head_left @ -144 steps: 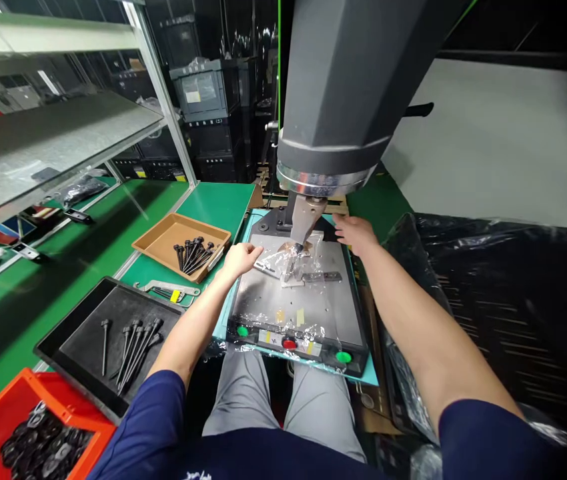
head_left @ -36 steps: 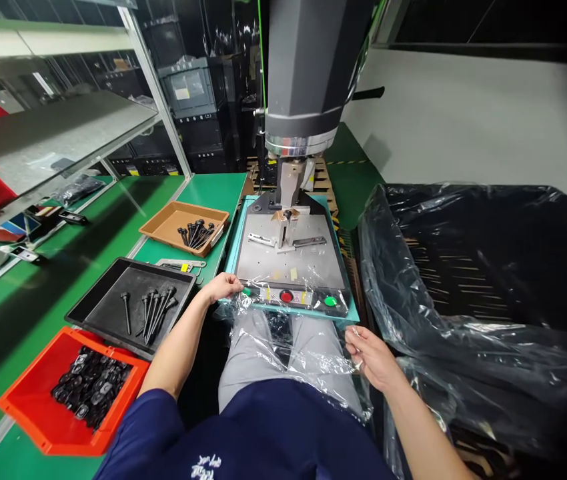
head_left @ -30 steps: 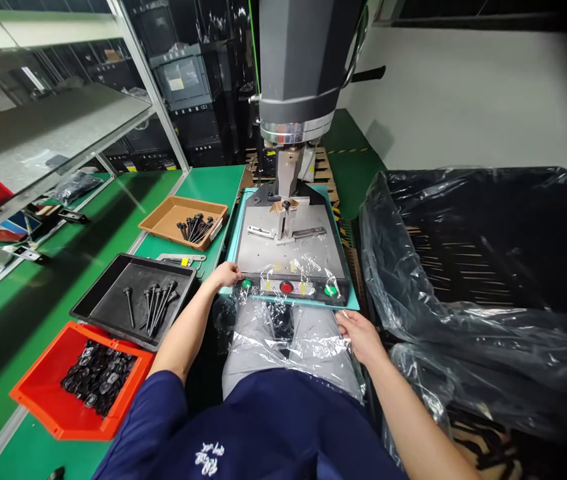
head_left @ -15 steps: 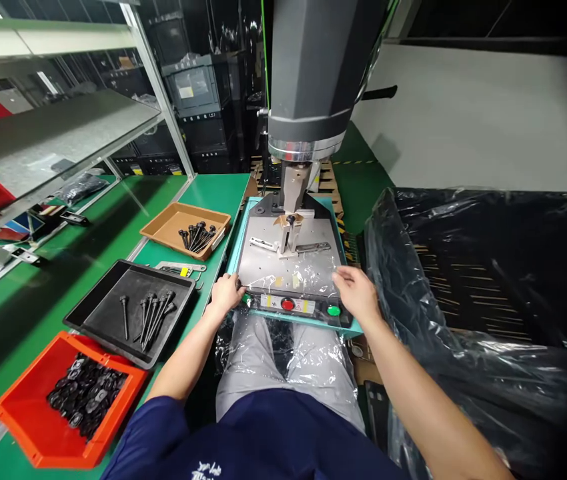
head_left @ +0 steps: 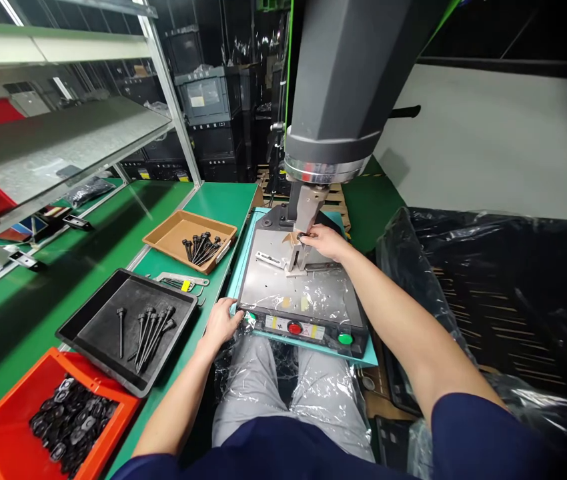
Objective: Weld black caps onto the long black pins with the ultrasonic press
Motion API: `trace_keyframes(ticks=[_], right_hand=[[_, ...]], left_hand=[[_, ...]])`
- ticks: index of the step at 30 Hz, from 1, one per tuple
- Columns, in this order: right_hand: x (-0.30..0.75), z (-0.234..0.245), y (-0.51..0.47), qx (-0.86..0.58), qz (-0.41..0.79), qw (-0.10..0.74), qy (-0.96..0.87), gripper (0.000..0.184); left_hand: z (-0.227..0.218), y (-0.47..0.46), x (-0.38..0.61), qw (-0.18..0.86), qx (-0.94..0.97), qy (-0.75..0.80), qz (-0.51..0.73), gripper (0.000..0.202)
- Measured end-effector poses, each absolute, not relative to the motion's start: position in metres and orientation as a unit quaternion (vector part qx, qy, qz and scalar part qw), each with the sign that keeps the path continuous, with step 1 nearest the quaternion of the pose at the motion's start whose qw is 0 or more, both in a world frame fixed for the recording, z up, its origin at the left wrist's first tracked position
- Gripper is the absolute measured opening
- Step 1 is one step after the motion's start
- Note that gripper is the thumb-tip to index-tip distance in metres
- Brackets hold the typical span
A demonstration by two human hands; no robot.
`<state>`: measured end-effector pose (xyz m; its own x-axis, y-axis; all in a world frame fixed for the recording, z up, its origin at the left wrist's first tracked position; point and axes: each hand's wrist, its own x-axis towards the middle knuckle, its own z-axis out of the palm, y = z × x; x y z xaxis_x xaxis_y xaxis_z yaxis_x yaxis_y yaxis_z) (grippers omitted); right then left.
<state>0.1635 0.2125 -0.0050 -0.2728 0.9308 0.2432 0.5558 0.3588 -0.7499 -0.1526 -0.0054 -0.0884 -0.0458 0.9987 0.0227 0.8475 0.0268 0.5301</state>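
Upper middle of the frame: grey press head (head_left: 348, 73), narrowing down to a silver collar and a slim metal horn (head_left: 308, 207).

Right half: large bin lined with black plastic sheet (head_left: 488, 287), just beside the machine.

Left half: green bench (head_left: 88, 227) running up the frame, with a metal shelf (head_left: 63, 140) above it at upper left.

Centre: press base (head_left: 268, 280), a grey plate on a teal surround, directly under the horn.

Lower left, on the bench: black tray (head_left: 93, 327) holding a few long black pins (head_left: 148, 327). Below it, in the bottom left corner: orange bin (head_left: 8, 460) full of small black parts (head_left: 63, 423). Above the black tray: tan tray (head_left: 173, 233) with another cluster of pins (head_left: 201, 248), just beside the base's left edge.

Spread over the near part of the plate, and crumpled over the person's lap at bottom centre: clear film (head_left: 313, 300).

Right hand (head_left: 326, 241) at centre, reaching in from the lower right, fingertips drawn together at the top of the fixture (head_left: 293, 263) beneath the horn. Impossible to tell whether gripping anything.

Left hand (head_left: 221, 323) left of centre, laid on the base's near left corner, fingers half curled over the edge by the film. Any pinch on the film not discernible.

Along the base's front edge: red button (head_left: 294, 328) in the middle, green button (head_left: 345, 339) to its right.
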Motion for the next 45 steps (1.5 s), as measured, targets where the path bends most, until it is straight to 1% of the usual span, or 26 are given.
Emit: trace_keyframes(ticks=[2, 4, 9, 13, 18, 23, 28, 33, 39, 43, 45], right_hand=[[0.166, -0.009, 0.215, -0.492, 0.299, 0.339, -0.744, 0.029], [0.168, -0.012, 0.217, -0.491, 0.316, 0.337, -0.739, 0.03], [0.169, -0.014, 0.217, -0.48, 0.275, 0.363, -0.75, 0.026], [0.169, -0.01, 0.214, -0.462, 0.277, 0.377, -0.753, 0.027], [0.17, -0.008, 0.213, -0.45, 0.279, 0.376, -0.761, 0.029], [0.175, -0.006, 0.202, -0.452, 0.277, 0.386, -0.755, 0.03], [0.182, 0.006, 0.17, -0.416, 0.295, 0.422, -0.75, 0.035], [0.182, 0.02, 0.126, -0.384, 0.335, 0.447, -0.735, 0.041], [0.175, 0.028, 0.082, -0.37, 0.393, 0.45, -0.711, 0.045], [0.164, 0.024, 0.061, -0.356, 0.484, 0.449, -0.662, 0.05], [0.159, 0.021, 0.054, -0.344, 0.513, 0.451, -0.645, 0.049]], left_hand=[[-0.093, -0.006, -0.155, 0.193, 0.662, 0.691, 0.218, 0.035], [-0.094, -0.005, -0.155, 0.2, 0.659, 0.689, 0.224, 0.034], [-0.094, -0.005, -0.151, 0.223, 0.651, 0.693, 0.216, 0.033], [-0.097, -0.006, -0.148, 0.227, 0.652, 0.689, 0.222, 0.032], [-0.097, -0.007, -0.149, 0.224, 0.65, 0.687, 0.237, 0.031], [-0.085, -0.009, -0.149, 0.21, 0.652, 0.683, 0.253, 0.033], [-0.057, -0.011, -0.134, 0.223, 0.66, 0.646, 0.312, 0.031], [-0.02, -0.007, -0.099, 0.312, 0.664, 0.56, 0.385, 0.031], [0.008, 0.006, -0.049, 0.509, 0.561, 0.444, 0.479, 0.031], [0.018, 0.01, -0.025, 0.625, 0.458, 0.399, 0.491, 0.038], [0.022, 0.009, -0.019, 0.673, 0.415, 0.377, 0.482, 0.038]])
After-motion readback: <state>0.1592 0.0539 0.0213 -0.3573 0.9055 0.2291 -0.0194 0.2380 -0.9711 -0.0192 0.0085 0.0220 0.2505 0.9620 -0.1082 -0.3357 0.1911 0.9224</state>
